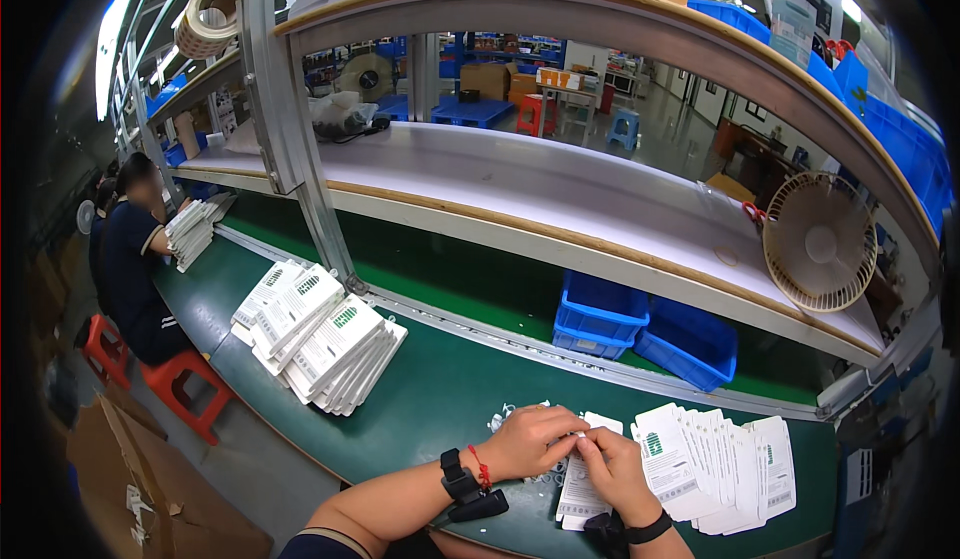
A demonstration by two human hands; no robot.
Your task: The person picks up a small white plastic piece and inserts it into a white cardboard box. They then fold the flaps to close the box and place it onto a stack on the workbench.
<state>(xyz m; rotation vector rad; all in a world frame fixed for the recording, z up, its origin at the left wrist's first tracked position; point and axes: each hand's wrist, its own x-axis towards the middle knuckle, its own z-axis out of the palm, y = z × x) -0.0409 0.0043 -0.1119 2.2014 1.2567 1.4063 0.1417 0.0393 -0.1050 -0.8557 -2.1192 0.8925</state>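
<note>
Both hands, left point(530, 441) and right point(612, 464), pinch closed together on a small clear piece over the top card point(580, 489) lying under the fingertips; a slip could drop it among the loose pieces point(500, 419) just beyond.

Black wristbands point(459, 477) (plus red string point(481, 466)), bare forearms.

Bare green bench point(450, 389) lies open between the stacked white packets point(320, 337) on the left and the fanned white cards point(720, 464) on the right. Blue bins point(645, 331) and a low shelf point(560, 204) close the far side.
</note>
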